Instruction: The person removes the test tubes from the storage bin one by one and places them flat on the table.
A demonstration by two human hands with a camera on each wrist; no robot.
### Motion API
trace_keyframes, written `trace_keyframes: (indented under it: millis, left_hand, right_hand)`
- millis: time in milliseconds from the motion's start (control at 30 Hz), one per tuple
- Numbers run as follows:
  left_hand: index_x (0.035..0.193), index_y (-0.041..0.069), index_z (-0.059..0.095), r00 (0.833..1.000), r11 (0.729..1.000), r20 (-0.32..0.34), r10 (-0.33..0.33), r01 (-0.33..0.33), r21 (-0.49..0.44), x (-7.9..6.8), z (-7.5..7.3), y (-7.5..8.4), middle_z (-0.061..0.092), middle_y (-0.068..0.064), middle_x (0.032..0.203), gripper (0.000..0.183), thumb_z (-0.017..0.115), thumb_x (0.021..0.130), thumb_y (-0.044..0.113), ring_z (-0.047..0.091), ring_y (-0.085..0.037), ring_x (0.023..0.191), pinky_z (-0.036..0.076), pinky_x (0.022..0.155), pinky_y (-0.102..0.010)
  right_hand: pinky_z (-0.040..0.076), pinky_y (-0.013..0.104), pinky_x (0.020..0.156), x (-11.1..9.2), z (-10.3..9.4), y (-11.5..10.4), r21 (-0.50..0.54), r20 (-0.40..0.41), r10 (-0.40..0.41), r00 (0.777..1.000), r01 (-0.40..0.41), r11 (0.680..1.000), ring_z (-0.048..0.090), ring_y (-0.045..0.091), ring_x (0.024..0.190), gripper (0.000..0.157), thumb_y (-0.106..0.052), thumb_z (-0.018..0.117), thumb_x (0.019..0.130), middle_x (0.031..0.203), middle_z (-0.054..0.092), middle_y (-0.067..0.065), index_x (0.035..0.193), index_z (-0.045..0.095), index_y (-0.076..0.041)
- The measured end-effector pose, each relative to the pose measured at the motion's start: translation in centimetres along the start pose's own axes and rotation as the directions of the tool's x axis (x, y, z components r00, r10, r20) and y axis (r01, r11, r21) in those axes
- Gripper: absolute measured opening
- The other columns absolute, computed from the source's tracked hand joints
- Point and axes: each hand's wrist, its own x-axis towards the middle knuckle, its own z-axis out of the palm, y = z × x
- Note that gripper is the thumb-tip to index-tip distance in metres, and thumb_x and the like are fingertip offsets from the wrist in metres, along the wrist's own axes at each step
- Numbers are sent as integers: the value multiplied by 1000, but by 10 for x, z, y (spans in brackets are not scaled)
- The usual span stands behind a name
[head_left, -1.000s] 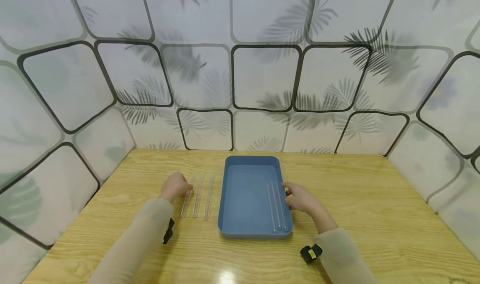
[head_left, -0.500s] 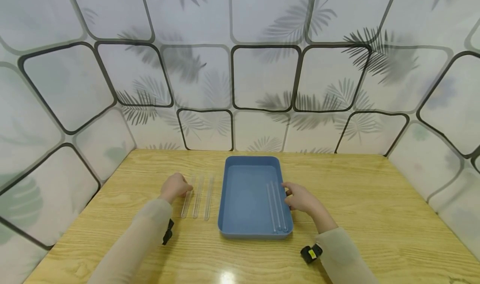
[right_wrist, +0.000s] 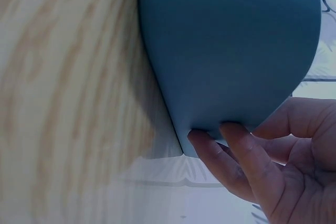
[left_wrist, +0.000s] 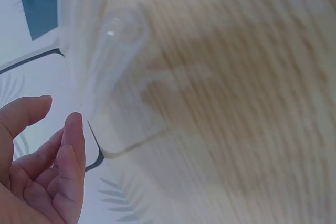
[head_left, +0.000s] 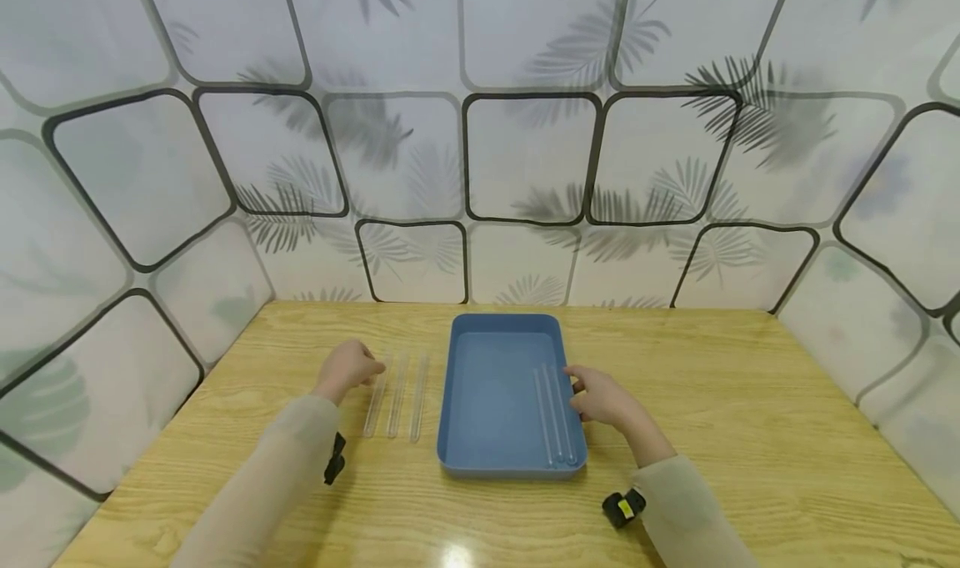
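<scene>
Three clear test tubes lie side by side on the table, the leftmost test tube [head_left: 375, 408] closest to my left hand [head_left: 348, 369]. In the left wrist view, the thumb [left_wrist: 23, 114] and fingertips of that hand stand apart, with a gap between them and nothing held. A tube's rounded end [left_wrist: 126, 27] shows blurred above them. My right hand [head_left: 600, 394] grips the right wall of the blue tray [head_left: 487, 472]. Two fingertips [right_wrist: 231, 129] press the outer wall, while another digit passes behind the rim. Three more test tubes [head_left: 555, 418] lie in the tray's right side.
The wooden table [head_left: 705, 376] ends at a patterned cloth backdrop [head_left: 532, 159] behind and at both sides. Black wrist cameras, one on the left [head_left: 335, 459] and one on the right [head_left: 624, 508], hang below the sleeves.
My left hand has shifted slightly up and away from the leftmost test tube. My right hand stays on the tray's wall. Neither tray nor test tubes have visibly moved on the table.
</scene>
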Motion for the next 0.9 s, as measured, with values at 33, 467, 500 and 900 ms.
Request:
trace_keyframes:
  millis: [33, 467, 500, 900]
  left_hand:
    - [50, 9, 44, 1000, 1000, 6, 9, -9, -23, 0, -1, 1, 53, -5, 53, 34, 62, 79, 15, 56, -19, 55, 41, 49, -28]
    - [101, -5, 60, 995, 924, 99, -2, 40, -381, 7, 13, 25, 59, -18, 102, 27, 61, 83, 15, 63, -17, 75, 49, 60, -28]
    - [102, -5, 59, 994, 914, 111, -5, 50, -403, 6, 13, 27, 59, -18, 103, 28, 61, 83, 15, 63, -17, 76, 49, 60, -27]
    - [116, -3, 51, 981, 839, 191, 32, 77, -539, 5, 17, 39, 53, -20, 115, 35, 54, 89, 18, 58, -24, 95, 46, 79, -36]
  right_hand:
    - [47, 32, 56, 0, 0, 0, 2, -1, 1, 1000, -1, 1000, 52, 18, 68, 56, 8, 46, 77, 106, 50, 23, 132, 34, 6]
    - [47, 32, 55, 0, 0, 1, 15, 0, -5, 1000, 5, 1000, 50, 18, 65, 56, 8, 45, 77, 103, 50, 21, 131, 33, 7]
    - [46, 32, 55, 0, 1, 1, 16, -1, -5, 1000, 5, 1000, 50, 18, 65, 56, 9, 45, 77, 103, 50, 21, 131, 33, 7]
    - [46, 32, 55, 2, 1, 2, 15, 5, -11, 1000, 11, 1000, 51, 18, 64, 55, 9, 44, 78, 107, 49, 25, 131, 33, 8]
